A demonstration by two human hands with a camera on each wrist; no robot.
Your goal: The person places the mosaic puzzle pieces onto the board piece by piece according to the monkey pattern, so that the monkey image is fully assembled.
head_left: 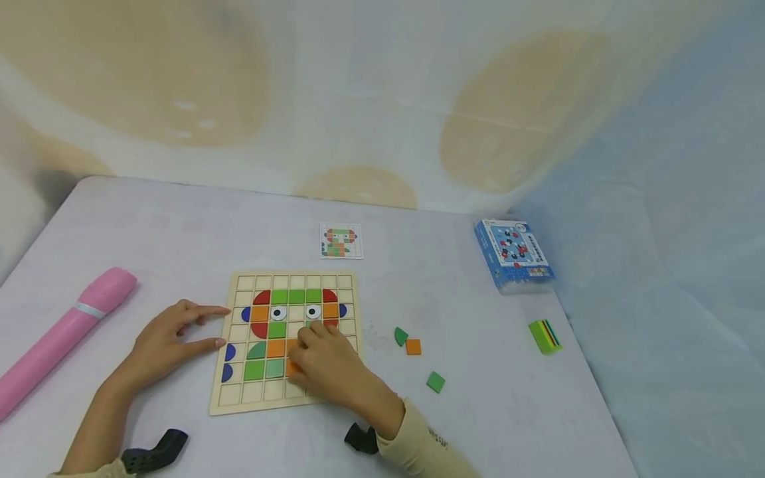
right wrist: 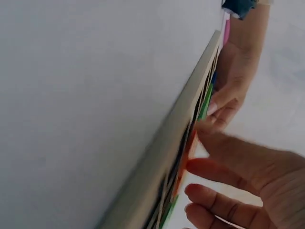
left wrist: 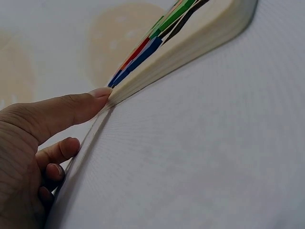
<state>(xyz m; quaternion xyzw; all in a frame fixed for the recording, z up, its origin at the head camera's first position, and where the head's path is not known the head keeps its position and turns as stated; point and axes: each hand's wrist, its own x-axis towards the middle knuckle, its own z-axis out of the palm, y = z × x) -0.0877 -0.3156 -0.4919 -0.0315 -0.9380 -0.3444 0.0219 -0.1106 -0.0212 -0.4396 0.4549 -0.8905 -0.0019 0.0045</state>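
A wooden grid board (head_left: 344, 281) holds coloured tiles in red, green, orange and blue, with two eye tiles. My left hand (head_left: 165, 340) is at its left edge; the extended index finger and thumb touch the rim. In the left wrist view a fingertip of the left hand (left wrist: 52, 117) presses the board's corner (left wrist: 190, 52). My right hand (head_left: 331, 365) is over the lower middle of the board, hiding some cells. Its thumb and fingertips pinch an orange square tile (right wrist: 187, 155) at the board's surface.
Right of the board lie a green quarter-round tile (head_left: 401, 336), an orange square (head_left: 414, 346) and a green square (head_left: 435, 382). A pattern card (head_left: 341, 240) lies behind the board. A blue box (head_left: 515, 255) and green stack (head_left: 544, 336) are farther right; a pink roll (head_left: 66, 338) lies left.
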